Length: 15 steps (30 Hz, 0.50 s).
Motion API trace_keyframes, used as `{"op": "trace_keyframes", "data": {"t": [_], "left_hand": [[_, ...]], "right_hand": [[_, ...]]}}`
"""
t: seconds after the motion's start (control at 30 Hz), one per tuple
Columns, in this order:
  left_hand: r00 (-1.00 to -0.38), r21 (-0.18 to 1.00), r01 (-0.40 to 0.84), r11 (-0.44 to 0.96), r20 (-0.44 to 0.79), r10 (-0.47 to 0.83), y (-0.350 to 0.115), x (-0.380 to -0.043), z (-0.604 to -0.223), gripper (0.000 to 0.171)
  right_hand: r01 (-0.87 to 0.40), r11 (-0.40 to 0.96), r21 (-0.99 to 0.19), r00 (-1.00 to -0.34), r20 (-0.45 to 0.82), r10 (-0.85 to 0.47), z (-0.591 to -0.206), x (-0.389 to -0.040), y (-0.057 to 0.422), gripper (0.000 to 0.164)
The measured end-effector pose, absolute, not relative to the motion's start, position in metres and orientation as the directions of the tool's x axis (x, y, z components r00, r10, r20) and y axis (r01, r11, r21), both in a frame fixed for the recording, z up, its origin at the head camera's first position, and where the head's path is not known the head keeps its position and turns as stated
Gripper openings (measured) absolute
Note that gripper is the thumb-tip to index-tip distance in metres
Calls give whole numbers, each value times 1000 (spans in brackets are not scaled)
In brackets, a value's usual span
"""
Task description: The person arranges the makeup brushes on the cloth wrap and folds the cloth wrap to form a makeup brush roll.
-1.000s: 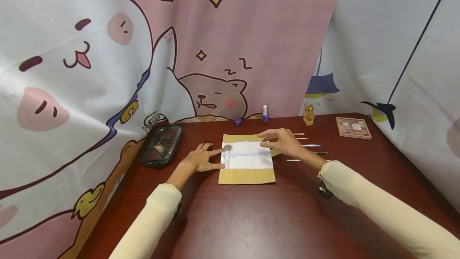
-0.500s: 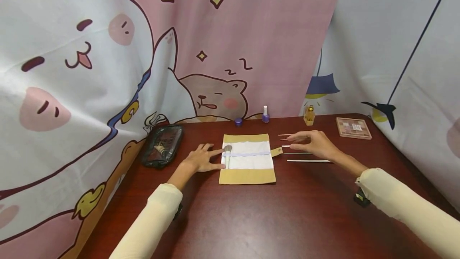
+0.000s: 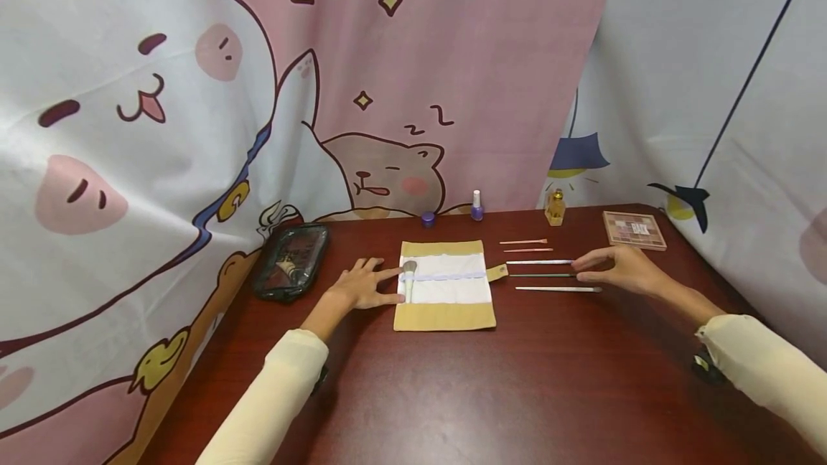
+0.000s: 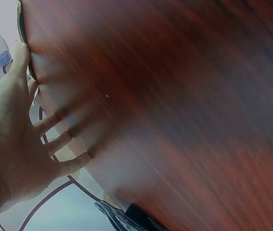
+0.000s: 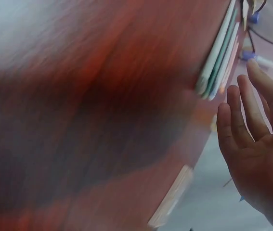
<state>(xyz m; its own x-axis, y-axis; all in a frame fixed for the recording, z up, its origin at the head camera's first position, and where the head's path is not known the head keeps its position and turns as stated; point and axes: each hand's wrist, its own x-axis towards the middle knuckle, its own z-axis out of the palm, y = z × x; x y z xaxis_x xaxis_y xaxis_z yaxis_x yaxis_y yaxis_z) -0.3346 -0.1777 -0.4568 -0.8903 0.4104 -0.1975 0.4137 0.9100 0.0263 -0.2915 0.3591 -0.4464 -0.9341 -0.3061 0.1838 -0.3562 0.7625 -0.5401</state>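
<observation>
A yellow-edged fabric brush roll (image 3: pixel 446 316) lies unfolded on the table, its white inside facing up. One makeup brush (image 3: pixel 410 280) with fluffy grey bristles sits at its left side, crossing the lilac band. My left hand (image 3: pixel 363 284) has its fingers spread, with thumb and index fingertips at the roll's left edge. Over at the right, my right hand (image 3: pixel 623 269) is beside the right ends of several slim brushes laid in a row, among them a white-handled one (image 3: pixel 539 262) and a green one (image 3: pixel 543 275). Its fingers look straight in the right wrist view, holding nothing.
A black-edged clear pouch (image 3: pixel 292 262) lies left of my left hand. Along the back stand a purple jar (image 3: pixel 428 219), a nail polish bottle (image 3: pixel 477 207) and a yellow glass bottle (image 3: pixel 555 208). An eyeshadow palette (image 3: pixel 635 230) lies behind my right hand. Printed curtains enclose the table.
My right hand has moved from above the roll's right side, rightward over the loose brushes to their right ends. My left hand has stayed at the roll's left edge.
</observation>
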Motion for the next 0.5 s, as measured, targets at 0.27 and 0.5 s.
{"op": "trace_keyframes", "data": {"t": [0.27, 0.5], "left_hand": [[-887, 27, 415, 909, -209, 411, -178, -334, -457, 82], [-888, 31, 410, 912, -213, 407, -177, -336, -457, 81]], "right_hand": [[-310, 831, -463, -951, 133, -280, -462, -286, 379, 30], [-355, 818, -452, -933, 127, -335, -470, -288, 381, 26]]}}
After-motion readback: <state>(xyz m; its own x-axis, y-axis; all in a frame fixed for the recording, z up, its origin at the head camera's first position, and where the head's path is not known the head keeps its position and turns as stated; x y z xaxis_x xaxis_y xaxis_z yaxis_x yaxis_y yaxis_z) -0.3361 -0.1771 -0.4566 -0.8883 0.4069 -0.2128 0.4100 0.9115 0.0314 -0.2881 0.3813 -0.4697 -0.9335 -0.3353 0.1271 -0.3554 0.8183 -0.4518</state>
